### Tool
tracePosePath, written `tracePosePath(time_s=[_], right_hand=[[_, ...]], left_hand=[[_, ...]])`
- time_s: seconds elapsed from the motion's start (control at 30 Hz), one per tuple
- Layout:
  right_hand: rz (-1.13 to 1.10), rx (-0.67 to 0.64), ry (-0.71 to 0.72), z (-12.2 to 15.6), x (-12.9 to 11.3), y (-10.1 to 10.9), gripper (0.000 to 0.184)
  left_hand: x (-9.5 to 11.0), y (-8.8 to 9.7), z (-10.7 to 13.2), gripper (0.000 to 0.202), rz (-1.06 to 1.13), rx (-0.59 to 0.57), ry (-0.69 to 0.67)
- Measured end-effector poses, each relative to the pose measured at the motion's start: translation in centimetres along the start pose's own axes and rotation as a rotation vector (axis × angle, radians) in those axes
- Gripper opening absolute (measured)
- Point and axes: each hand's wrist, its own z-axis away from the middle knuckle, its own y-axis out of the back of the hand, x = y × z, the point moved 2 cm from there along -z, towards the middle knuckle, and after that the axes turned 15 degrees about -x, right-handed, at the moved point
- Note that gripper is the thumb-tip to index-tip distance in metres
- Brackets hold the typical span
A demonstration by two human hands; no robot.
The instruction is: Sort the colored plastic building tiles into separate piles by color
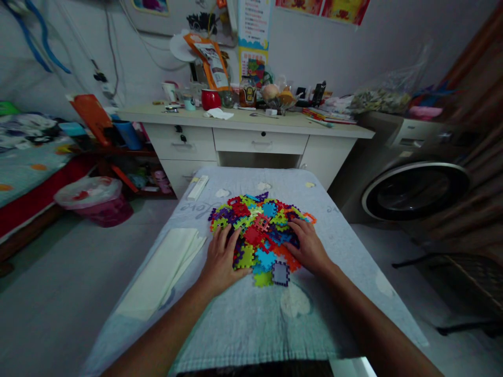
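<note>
One tile heap [261,228]; two grips [220,257] [308,247]; one desk [261,141]

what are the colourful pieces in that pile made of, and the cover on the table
Colourful pieces: probably moulded plastic, going by the saturated colours, crisp notched edges and rigid square frames; finish looks matte in dim light. Table cover: seems cloth, soft, matte, with printed patches and draped edges.

Your left hand [220,257] lies flat, fingers spread, on the near left edge of a heap of colourful plastic tiles [260,230], and your right hand [308,247] rests flat on its right side. The heap sits on a pale blue cloth [243,314] covering the table. A folded white sheet [163,272] lies just left of your left hand.
</note>
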Motion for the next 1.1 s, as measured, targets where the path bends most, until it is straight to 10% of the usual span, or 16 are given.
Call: tracePosePath(time_s=[0.4, 0.53, 0.8, 1.1], right_hand=[[-0.108, 0.034, 0.022, -5.3, 0.6, 1.7, 0.040], [-0.130, 0.056, -0.091, -7.6, 2.1, 3.2, 0.034], [0.003, -0.268, -0.460, -13.6, 2.1, 2.9, 0.045], [-0.107, -0.306, -0.308, -13.7, 2.6, 2.0, 0.029]], left_hand=[[-0.8, 1.4, -0.2, 0.099, 0.145, -0.033, -0.043], [-1.9, 3.1, -3.1, 0.056, 0.188, 0.114, 0.069], [-4.7, 3.1, -9.6, 0.042, 0.237, 0.234, 0.269], [-5.1, 2.4, -9.4, 0.035, 0.298, 0.298, 0.185]])
